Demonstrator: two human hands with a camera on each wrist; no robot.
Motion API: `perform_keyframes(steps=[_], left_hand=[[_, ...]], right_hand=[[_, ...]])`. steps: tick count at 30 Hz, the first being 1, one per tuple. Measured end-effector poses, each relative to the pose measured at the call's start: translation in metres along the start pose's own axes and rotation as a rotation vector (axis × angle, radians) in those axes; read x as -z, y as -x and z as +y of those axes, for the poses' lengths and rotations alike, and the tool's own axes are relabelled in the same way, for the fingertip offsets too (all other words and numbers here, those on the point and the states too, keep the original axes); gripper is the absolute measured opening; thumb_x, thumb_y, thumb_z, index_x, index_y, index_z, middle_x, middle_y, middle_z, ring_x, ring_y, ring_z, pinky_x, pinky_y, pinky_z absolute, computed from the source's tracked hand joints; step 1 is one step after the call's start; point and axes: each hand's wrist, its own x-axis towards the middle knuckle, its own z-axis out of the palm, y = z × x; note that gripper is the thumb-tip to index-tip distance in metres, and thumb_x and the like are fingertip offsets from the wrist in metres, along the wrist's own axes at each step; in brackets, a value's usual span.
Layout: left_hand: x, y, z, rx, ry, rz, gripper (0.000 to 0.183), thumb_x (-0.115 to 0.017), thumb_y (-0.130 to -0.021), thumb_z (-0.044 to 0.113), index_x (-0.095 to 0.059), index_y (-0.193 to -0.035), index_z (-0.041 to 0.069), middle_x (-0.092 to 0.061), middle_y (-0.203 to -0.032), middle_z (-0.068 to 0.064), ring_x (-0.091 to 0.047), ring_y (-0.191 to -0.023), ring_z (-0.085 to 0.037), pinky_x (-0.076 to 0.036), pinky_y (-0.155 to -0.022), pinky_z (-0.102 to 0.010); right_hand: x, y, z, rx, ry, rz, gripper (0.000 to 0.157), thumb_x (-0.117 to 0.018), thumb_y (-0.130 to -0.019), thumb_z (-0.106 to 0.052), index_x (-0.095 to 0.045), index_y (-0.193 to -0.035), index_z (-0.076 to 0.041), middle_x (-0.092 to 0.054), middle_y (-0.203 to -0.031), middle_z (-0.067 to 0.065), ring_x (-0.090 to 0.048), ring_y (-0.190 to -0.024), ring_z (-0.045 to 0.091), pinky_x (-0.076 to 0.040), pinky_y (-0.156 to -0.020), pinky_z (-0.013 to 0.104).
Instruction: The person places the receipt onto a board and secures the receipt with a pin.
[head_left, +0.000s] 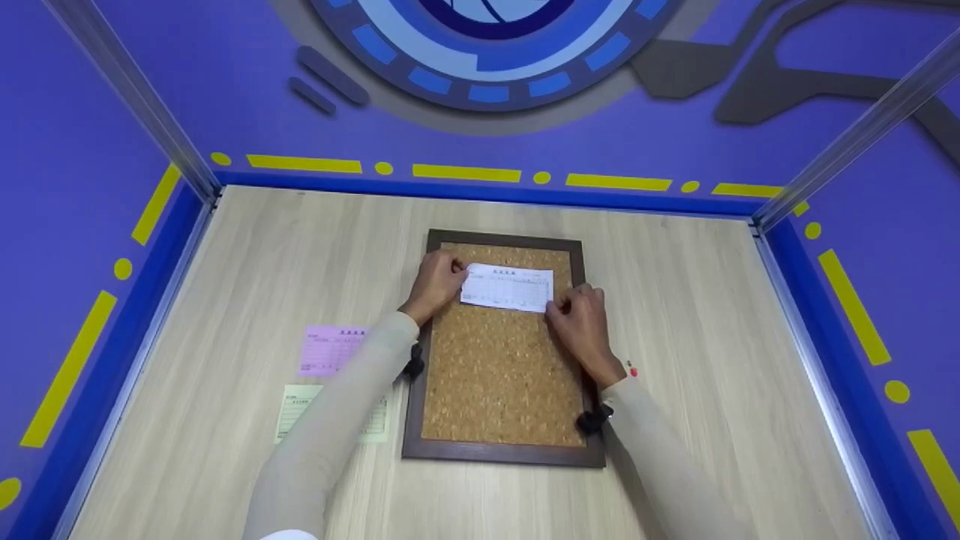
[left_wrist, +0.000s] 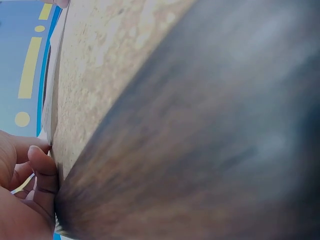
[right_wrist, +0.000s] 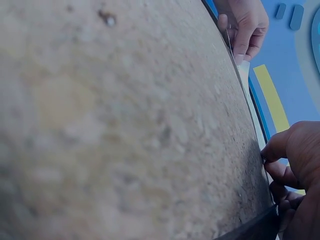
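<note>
A white printed slip (head_left: 507,288) lies across the upper part of a cork board (head_left: 502,375) with a dark brown frame. My left hand (head_left: 437,283) pinches the slip's left edge between thumb and forefinger. At its lower right corner, my right hand (head_left: 581,319) pinches the paper with thumb and finger. Seen from the left wrist, the left hand (left_wrist: 25,175) has its fingertips at the paper's edge, low over the cork. In the right wrist view the right hand (right_wrist: 295,170) is close against the cork surface, with the left hand (right_wrist: 245,25) farther off.
Left of the board, a pink printed slip (head_left: 330,351) and a pale green one (head_left: 296,405) lie on the wooden table (head_left: 712,315), partly covered by the left sleeve. Small red pins (head_left: 633,371) lie right of the board. Purple walls (head_left: 480,142) enclose the table.
</note>
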Motion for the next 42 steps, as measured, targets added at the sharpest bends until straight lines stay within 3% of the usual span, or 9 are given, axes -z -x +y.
perform_keyframes(steps=[10, 17, 21, 23, 29, 35, 42], left_hand=[[-0.001, -0.001, -0.002, -0.026, 0.002, 0.006, 0.012, -0.067, -0.101, -0.004, -0.077, -0.107, -0.005, -0.073, -0.099, -0.015, -0.065, -0.088, -0.021, -0.054, -0.076, -0.033], [-0.009, -0.011, -0.020, -0.091, 0.054, 0.027, 0.015, -0.068, -0.095, -0.006, -0.073, -0.108, -0.002, -0.070, -0.092, -0.008, -0.063, -0.084, -0.017, -0.053, -0.072, -0.029], [-0.006, -0.009, -0.015, -0.115, 0.047, 0.009, 0.018, -0.066, -0.097, -0.009, -0.072, -0.113, -0.002, -0.072, -0.098, -0.012, -0.063, -0.088, -0.019, -0.053, -0.076, -0.033], [0.000, -0.002, -0.003, -0.106, 0.021, -0.006, 0.018, -0.066, -0.098, -0.010, -0.074, -0.114, -0.004, -0.073, -0.103, -0.014, -0.063, -0.091, -0.021, -0.052, -0.079, -0.035], [0.002, 0.001, -0.001, -0.097, -0.033, -0.014, 0.013, -0.067, -0.102, -0.007, -0.077, -0.109, -0.004, -0.073, -0.101, -0.014, -0.061, -0.091, -0.022, -0.050, -0.079, -0.034], [0.002, 0.000, 0.000, -0.065, -0.046, -0.042, 0.014, -0.066, -0.104, -0.004, -0.077, -0.112, -0.003, -0.072, -0.103, -0.012, -0.061, -0.093, -0.021, -0.051, -0.080, -0.034], [0.006, -0.002, 0.002, -0.109, -0.111, -0.117, 0.019, -0.063, -0.105, -0.003, -0.076, -0.119, -0.007, -0.074, -0.109, -0.017, -0.063, -0.096, -0.023, -0.056, -0.086, -0.039]], right_hand=[[-0.001, 0.001, 0.000, -0.001, -0.006, 0.011, 0.019, -0.078, -0.096, -0.010, -0.071, -0.081, 0.000, -0.060, -0.091, 0.015, -0.051, -0.095, 0.034, -0.041, -0.081, 0.043], [0.000, 0.002, 0.002, 0.007, -0.021, 0.023, 0.017, -0.077, -0.097, -0.010, -0.072, -0.084, 0.000, -0.062, -0.093, 0.015, -0.053, -0.096, 0.035, -0.042, -0.082, 0.043], [0.004, 0.003, 0.004, -0.004, -0.091, 0.047, 0.014, -0.076, -0.098, -0.009, -0.074, -0.090, 0.002, -0.066, -0.096, 0.016, -0.058, -0.097, 0.035, -0.045, -0.085, 0.043], [0.007, 0.003, 0.005, -0.012, -0.138, 0.058, 0.012, -0.075, -0.099, -0.009, -0.075, -0.095, 0.002, -0.067, -0.099, 0.017, -0.062, -0.096, 0.033, -0.048, -0.084, 0.041], [0.017, 0.007, 0.010, -0.011, -0.232, 0.053, 0.018, -0.077, -0.102, -0.016, -0.077, -0.107, 0.002, -0.069, -0.107, 0.014, -0.066, -0.095, 0.025, -0.052, -0.080, 0.032], [0.026, 0.012, 0.014, -0.001, -0.261, 0.058, 0.016, -0.078, -0.102, -0.014, -0.078, -0.108, 0.000, -0.070, -0.107, 0.012, -0.066, -0.094, 0.022, -0.050, -0.077, 0.025], [0.039, 0.018, 0.019, 0.005, -0.247, 0.071, 0.013, -0.076, -0.102, -0.011, -0.078, -0.108, 0.000, -0.071, -0.110, 0.013, -0.067, -0.099, 0.024, -0.053, -0.084, 0.035]])
